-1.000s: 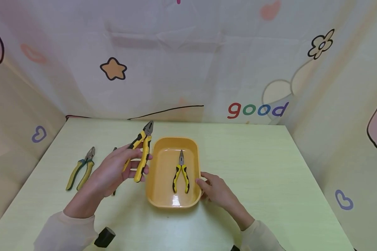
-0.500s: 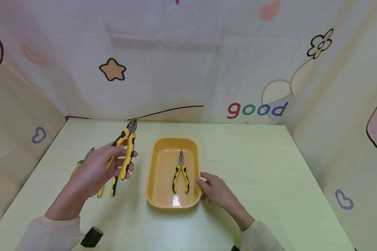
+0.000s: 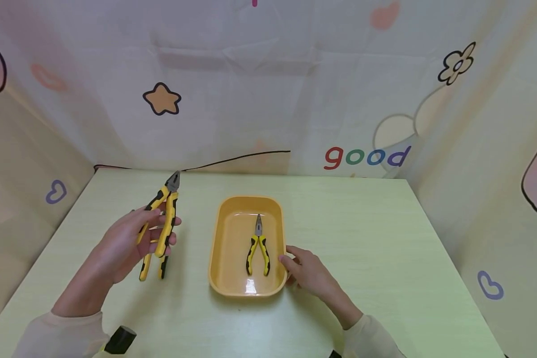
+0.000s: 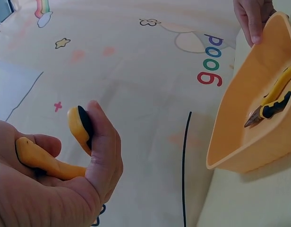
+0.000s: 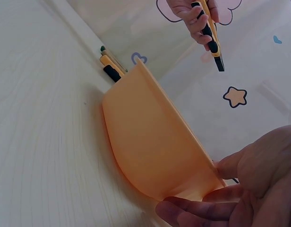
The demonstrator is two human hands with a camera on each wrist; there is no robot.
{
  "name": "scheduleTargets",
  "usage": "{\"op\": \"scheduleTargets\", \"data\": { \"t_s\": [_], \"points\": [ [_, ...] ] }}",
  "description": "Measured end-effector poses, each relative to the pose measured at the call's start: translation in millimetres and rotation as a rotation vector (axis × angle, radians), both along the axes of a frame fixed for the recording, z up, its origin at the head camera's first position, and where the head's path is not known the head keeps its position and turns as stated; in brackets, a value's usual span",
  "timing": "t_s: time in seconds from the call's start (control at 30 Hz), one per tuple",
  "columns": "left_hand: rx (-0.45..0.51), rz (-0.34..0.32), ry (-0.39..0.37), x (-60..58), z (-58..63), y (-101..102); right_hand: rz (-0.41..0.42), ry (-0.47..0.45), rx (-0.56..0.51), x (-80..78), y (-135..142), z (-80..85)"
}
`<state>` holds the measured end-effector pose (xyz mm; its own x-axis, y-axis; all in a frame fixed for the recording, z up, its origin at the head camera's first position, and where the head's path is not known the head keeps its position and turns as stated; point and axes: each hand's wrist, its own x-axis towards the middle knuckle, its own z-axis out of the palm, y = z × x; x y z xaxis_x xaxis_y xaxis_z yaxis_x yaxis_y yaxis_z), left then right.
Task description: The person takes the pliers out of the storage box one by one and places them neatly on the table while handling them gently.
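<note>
My left hand (image 3: 127, 241) holds combination pliers (image 3: 168, 221) with yellow-and-black handles above the table's left side, grey jaws pointing up and away. In the left wrist view the fingers curl round the spread handles (image 4: 51, 161). Below the hand, another pair of yellow-and-black pliers (image 3: 145, 268) lies on the table, its upper part hidden. My right hand (image 3: 311, 271) pinches the right side of an orange-yellow plastic tray (image 3: 225, 248), thumb at the rim and fingers outside. Inside the tray lie long-nose pliers (image 3: 258, 233), tip pointing away.
Behind the left hand, green-handled pliers are almost wholly hidden in the head view; a green handle end (image 5: 103, 48) shows in the right wrist view. A printed curtain (image 3: 259, 99) hangs along the back and sides of the pale table (image 3: 362, 238).
My left hand has moved left with the combination pliers, away from the tray and over the pliers on the table. The right hand and tray have stayed put.
</note>
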<state>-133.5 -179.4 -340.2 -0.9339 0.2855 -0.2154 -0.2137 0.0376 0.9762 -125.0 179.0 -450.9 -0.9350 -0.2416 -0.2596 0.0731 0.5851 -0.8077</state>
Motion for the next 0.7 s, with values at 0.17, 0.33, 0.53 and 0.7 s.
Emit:
{"op": "scheduleTargets", "data": {
  "t_s": [0.17, 0.33, 0.53, 0.7],
  "points": [
    [0.005, 0.008, -0.015, 0.6, -3.2, -4, 0.000, 0.000, -0.004, 0.1, 0, -0.8],
    [-0.010, 0.011, -0.021, -0.2, -6.1, -4, 0.004, 0.006, -0.013, -0.1, 1, -2.4],
    [-0.051, 0.027, -0.010, -2.7, -11.3, -4, 0.003, 0.000, -0.002, -0.8, 1, -3.1],
    [-0.097, 0.040, -0.006, -4.4, -15.1, -4, -0.007, -0.012, 0.011, -1.1, 1, -2.4]
  ]
}}
